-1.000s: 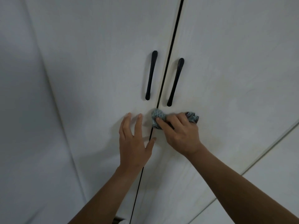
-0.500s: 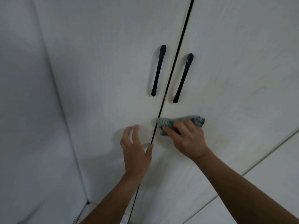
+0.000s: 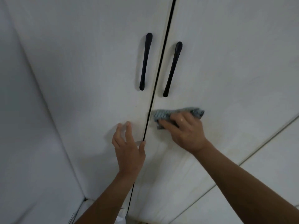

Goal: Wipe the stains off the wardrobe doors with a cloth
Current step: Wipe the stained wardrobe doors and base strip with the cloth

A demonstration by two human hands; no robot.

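1. While the cloth (image 3: 163, 115) is pinned flat under the fingers (image 3: 166, 123) of the right hand (image 3: 186, 131), the wiping step is judged to be under way on the right door (image 3: 226, 70).
2. The cloth is held bunched: its grey folds stick out above and to both sides of the fingers, just beside the dark gap (image 3: 155, 88) between the doors and below the right handle (image 3: 172, 70).
3. The left hand (image 3: 127, 151) is spread wide, nothing held, fingertips on or just off the left door (image 3: 89, 70); contact cannot be told.
4. Faint yellowish smears are seen below the right hand, so a firm stroke down over them is probably called for next.
5. The left handle (image 3: 145, 62) is left untouched.
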